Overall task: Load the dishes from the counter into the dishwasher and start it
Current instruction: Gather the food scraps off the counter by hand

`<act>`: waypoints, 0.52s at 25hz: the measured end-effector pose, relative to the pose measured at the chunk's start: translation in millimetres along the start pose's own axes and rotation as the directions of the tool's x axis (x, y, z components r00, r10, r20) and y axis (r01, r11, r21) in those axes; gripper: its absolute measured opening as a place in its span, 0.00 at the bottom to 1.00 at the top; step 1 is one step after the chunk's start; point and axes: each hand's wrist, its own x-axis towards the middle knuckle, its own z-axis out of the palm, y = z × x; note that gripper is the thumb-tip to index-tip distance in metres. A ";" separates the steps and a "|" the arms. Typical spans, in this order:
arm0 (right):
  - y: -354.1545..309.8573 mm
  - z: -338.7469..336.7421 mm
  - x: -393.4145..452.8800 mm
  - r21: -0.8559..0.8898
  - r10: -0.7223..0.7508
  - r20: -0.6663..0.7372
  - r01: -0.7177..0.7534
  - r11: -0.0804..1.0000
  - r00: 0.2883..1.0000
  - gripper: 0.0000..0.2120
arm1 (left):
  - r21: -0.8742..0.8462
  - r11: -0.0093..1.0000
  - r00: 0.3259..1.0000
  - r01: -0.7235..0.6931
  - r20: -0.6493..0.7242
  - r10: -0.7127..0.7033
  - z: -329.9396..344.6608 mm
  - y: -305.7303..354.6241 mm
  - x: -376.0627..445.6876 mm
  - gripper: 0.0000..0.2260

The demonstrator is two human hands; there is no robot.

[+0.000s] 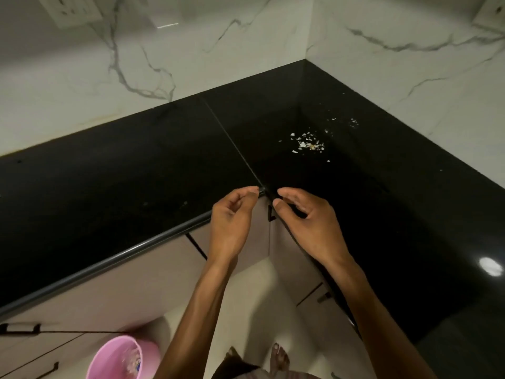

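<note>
No dishes and no dishwasher show in the head view. A black L-shaped counter (pixel 136 173) fills the corner, with a small heap of pale food scraps (pixel 308 143) on it. My left hand (pixel 232 222) hovers at the counter's inner corner edge with its fingers loosely curled and nothing in them. My right hand (pixel 306 220) is beside it over the counter edge, fingers also loosely bent and holding nothing. The fingertips of both hands come close together at the seam between the two counter slabs.
Marble walls (pixel 191 50) rise behind the counter. Pale cabinet fronts (pixel 142 283) with dark handles run below it. A pink bin (pixel 120 356) stands on the floor at the lower left, and my bare feet (pixel 278 359) are near it.
</note>
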 end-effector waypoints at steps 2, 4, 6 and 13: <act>2.0 -11.8 12.6 -0.035 0.006 -0.046 -0.008 0.999 0.999 0.19 | 0.012 1.000 0.999 -0.020 0.033 0.019 12.9 2.4 13.7 0.09; 6.5 -19.0 25.6 -0.045 0.015 -0.099 -0.020 0.999 0.995 0.19 | 0.016 0.999 0.997 -0.038 0.069 0.037 24.1 2.7 29.9 0.09; 11.4 -21.3 38.6 -0.030 0.049 -0.135 -0.053 0.998 0.990 0.19 | 0.001 0.999 0.994 -0.053 0.101 0.053 32.9 2.2 45.5 0.09; 54.3 -22.6 115.8 -0.243 0.237 -0.182 -0.277 0.929 0.954 0.31 | 0.155 0.986 0.968 -0.063 0.249 0.023 60.5 -33.8 143.5 0.12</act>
